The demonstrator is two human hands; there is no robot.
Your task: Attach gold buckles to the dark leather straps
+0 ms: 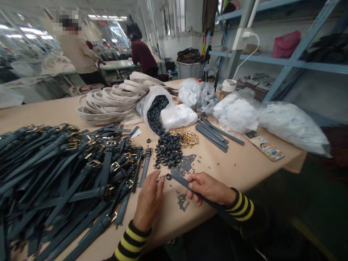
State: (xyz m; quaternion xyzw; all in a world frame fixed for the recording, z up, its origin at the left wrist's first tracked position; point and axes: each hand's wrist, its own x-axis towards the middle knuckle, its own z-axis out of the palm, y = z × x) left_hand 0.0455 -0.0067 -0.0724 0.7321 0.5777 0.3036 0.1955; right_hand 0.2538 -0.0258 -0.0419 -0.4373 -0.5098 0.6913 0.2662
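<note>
My right hand is closed around a dark grey leather strap, whose flat end points left over the table. Just beyond that end is a small black ring-shaped loop. My left hand is near the loop, fingers a little apart, and nothing shows between them. A heap of black loops spills from a white plastic bag. Beside it lie gold buckles and small grey pin-like pieces. One short strap piece with a loop lies beyond my left hand.
Many buckled straps cover the table's left side. Coiled beige straps lie behind. Loose flat straps, a phone and stuffed plastic bags are on the right. Two people stand in the background.
</note>
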